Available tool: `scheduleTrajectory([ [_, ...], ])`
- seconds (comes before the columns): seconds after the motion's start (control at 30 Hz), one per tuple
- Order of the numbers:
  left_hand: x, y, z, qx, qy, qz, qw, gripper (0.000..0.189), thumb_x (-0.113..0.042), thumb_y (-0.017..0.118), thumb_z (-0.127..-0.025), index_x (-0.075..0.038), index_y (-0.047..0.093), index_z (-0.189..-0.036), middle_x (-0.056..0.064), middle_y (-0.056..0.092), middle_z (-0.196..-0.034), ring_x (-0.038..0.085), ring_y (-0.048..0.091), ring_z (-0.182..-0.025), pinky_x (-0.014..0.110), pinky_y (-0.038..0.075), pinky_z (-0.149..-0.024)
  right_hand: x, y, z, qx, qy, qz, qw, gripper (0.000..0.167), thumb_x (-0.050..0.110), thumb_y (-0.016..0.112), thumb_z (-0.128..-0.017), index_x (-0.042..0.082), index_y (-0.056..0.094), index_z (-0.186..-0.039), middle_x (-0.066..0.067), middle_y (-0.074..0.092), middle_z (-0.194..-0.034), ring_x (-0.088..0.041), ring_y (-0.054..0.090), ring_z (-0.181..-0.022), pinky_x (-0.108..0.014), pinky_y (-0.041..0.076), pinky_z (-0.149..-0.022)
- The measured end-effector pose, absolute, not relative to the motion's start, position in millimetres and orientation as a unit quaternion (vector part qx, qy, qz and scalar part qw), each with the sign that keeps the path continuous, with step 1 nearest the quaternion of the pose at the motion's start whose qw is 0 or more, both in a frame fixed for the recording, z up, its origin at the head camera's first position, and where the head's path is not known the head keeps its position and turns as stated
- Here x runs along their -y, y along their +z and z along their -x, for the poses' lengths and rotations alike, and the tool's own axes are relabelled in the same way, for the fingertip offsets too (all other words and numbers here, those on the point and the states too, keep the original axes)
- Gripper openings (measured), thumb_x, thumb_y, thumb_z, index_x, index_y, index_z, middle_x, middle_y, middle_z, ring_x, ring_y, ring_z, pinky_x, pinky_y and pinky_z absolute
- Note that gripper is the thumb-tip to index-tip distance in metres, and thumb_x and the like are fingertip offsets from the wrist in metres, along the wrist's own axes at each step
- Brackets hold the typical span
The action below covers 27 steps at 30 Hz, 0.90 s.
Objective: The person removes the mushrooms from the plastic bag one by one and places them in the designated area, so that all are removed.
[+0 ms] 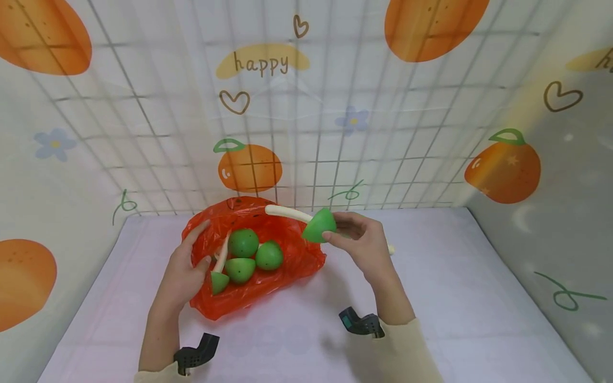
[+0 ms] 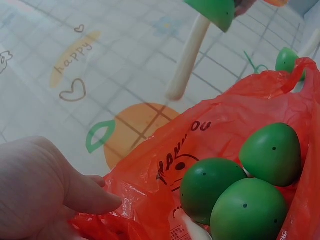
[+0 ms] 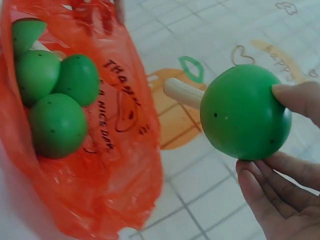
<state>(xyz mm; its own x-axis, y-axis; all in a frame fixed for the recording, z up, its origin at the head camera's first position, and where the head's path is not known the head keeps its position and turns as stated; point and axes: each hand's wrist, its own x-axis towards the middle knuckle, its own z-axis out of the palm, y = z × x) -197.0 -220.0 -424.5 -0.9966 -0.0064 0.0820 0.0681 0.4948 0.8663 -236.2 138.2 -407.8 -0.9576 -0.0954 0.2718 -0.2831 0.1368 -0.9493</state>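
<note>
My right hand (image 1: 361, 239) pinches a toy mushroom (image 1: 320, 226) by its green cap, thumb on one side and fingers on the other. The mushroom's pale stem points left, above the open mouth of a red plastic bag (image 1: 297, 255). Inside the bag lie several more green-capped mushrooms (image 3: 57, 125), with small black dots on the caps. One pale stem leans up near my left hand (image 1: 184, 271), which grips the bag's left rim; part of that grip is hidden. Black printed lettering shows on the bag's inner wall in both wrist views.
Another green-capped mushroom (image 2: 286, 61) lies on the table beyond the bag; in the head view the right hand mostly hides it. The white table (image 1: 455, 298) is bordered by a grid-patterned cloth wall (image 1: 311, 122) at the back and side walls.
</note>
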Motion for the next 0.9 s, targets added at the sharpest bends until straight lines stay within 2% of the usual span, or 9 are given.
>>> scheduleTrajectory([
  [0.2,219.3,-423.8,196.2,0.865,-0.5,0.015,0.035,0.077,0.004,0.057,-0.1,-0.022,0.029,-0.167,0.013,0.031,-0.169,0.042,0.025,-0.155,0.068,0.037,-0.114,-157.2,-405.4,238.2,0.758,0.635,-0.105,0.106,0.044,0.008,0.082,-0.091,-0.004,0.069,-0.131,-0.017,0.073,-0.122,-0.016,0.071,-0.106,-0.025,0.06,-0.089],
  [0.6,218.9,-425.1,196.6,0.863,-0.503,0.023,0.038,0.077,0.005,0.056,-0.1,-0.021,0.03,-0.167,0.014,0.031,-0.169,0.041,0.025,-0.155,0.068,0.036,-0.115,-195.3,-411.0,242.4,0.746,0.649,-0.058,0.135,0.045,0.008,0.083,-0.091,-0.006,0.068,-0.13,0.003,0.076,-0.111,-0.011,0.073,-0.103,-0.02,0.057,-0.091],
  [0.9,219.0,-426.0,196.6,0.862,-0.505,0.024,0.037,0.076,0.005,0.056,-0.1,-0.021,0.03,-0.167,0.013,0.031,-0.169,0.041,0.025,-0.155,0.069,0.034,-0.115,-217.4,-420.2,245.0,0.736,0.659,-0.034,0.15,0.045,0.006,0.082,-0.091,-0.008,0.067,-0.131,0.006,0.075,-0.109,-0.011,0.071,-0.104,-0.017,0.054,-0.092],
])
